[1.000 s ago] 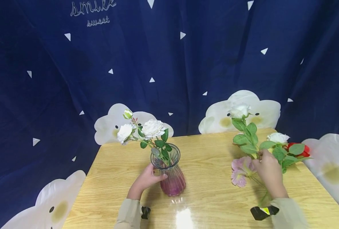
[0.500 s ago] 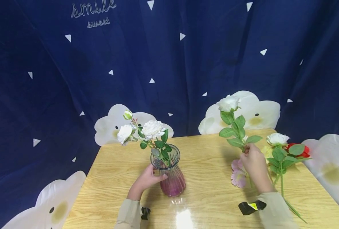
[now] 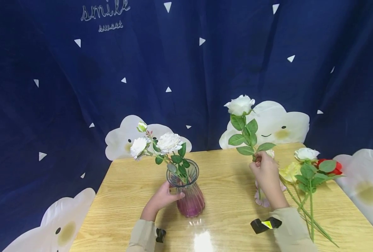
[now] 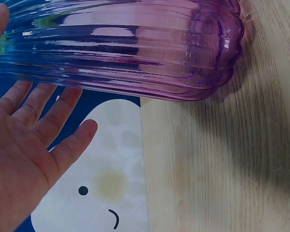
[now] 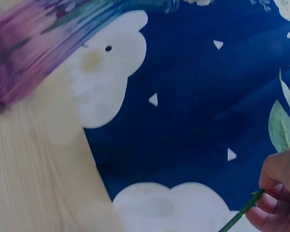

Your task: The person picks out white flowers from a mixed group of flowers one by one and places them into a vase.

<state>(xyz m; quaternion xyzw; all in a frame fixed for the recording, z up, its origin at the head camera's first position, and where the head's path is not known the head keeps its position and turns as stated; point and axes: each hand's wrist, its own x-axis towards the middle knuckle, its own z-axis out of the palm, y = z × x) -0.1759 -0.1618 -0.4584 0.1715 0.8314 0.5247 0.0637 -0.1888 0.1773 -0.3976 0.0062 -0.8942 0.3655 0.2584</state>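
Observation:
A ribbed glass vase (image 3: 191, 204), pink at the base and bluish at the rim, stands upright on the table with white flowers (image 3: 169, 142) leaning left in it. My left hand (image 3: 162, 199) holds the vase at its left side, thumb in front; in the left wrist view its fingers (image 4: 58, 116) reach behind the glass, the little finger apart from it. My right hand (image 3: 266, 175) pinches the green stem of a white rose (image 3: 240, 105), raised upright over the table's right part. The right wrist view shows its stem (image 5: 241, 212) below the fingers.
On the right of the wooden table (image 3: 136, 185) lie a yellow flower (image 3: 290, 171), another white rose (image 3: 306, 154) and a red flower (image 3: 332, 168), stems toward the front. A pink flower (image 3: 262, 201) lies partly behind my right hand. A blue curtain (image 3: 186, 63) hangs behind.
My right hand has lifted the white rose away from the other flowers and carried it left, uncovering the yellow flower. The left hand and vase have stayed put.

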